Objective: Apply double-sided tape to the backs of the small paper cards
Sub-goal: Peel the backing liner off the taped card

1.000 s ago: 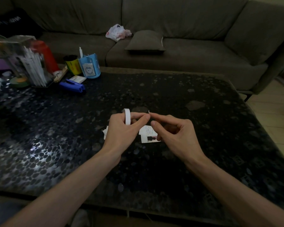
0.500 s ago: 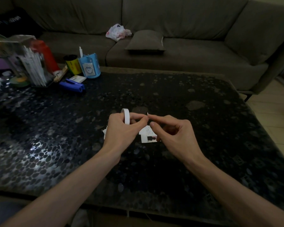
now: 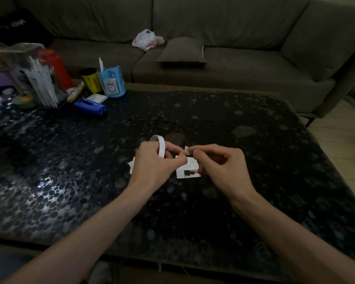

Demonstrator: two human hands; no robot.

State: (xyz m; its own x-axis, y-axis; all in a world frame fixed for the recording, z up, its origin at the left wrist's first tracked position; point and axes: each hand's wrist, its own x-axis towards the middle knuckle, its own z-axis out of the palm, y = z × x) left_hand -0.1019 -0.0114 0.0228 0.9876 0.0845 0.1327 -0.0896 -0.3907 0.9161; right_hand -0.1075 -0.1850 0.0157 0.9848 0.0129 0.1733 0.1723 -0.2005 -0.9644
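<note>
My left hand [image 3: 155, 162] holds a white roll of double-sided tape [image 3: 161, 145] upright over the middle of the dark table [image 3: 193, 201]. My right hand [image 3: 221, 165] pinches a short white tape end [image 3: 187, 150] just to the right of the roll. Below the hands lies a small paper card [image 3: 188, 169] with a dark picture and text facing up. More small cards [image 3: 131, 166] peek out from under my left hand; most of that stack is hidden.
At the table's far left stand a blue cup [image 3: 111, 83], a yellow can [image 3: 90, 80], a red bottle [image 3: 57, 70], a clear holder of white sticks [image 3: 39, 83] and a blue stapler [image 3: 89, 106]. A grey sofa [image 3: 234, 48] with a cushion runs behind.
My right hand has drawn the tape end a little to the right, away from the roll. My left hand stays in place with the roll.
</note>
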